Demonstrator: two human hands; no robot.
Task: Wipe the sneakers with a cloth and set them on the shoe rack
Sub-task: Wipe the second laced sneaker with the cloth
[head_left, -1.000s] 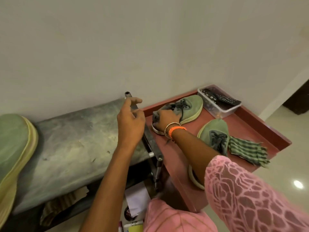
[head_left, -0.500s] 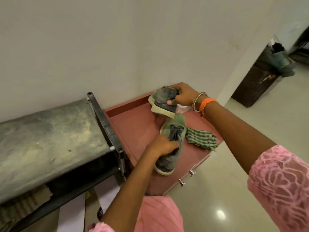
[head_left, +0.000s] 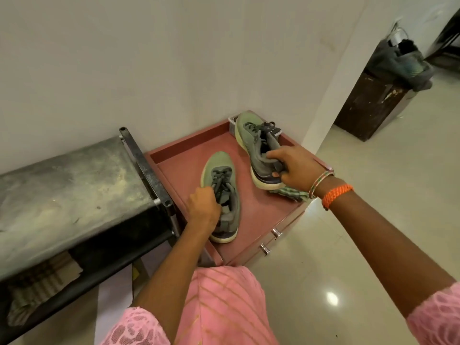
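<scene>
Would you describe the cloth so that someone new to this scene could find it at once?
Start at the red cabinet top in the wall corner, beside the grey metal rack. Near its front right edge, the right hand holds a green sneaker. The cloth lies just under that sneaker's heel: a crumpled, green-and-white striped piece, the only fabric on the top.

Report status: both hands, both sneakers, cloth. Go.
Left hand grips near sneaker at its collar. Right hand grips far sneaker by the heel. Striped cloth lies partly under the far sneaker, untouched. Shoe rack left of both.

Green sneakers [head_left: 221,195] (both gripped), cloth [head_left: 290,192]
</scene>
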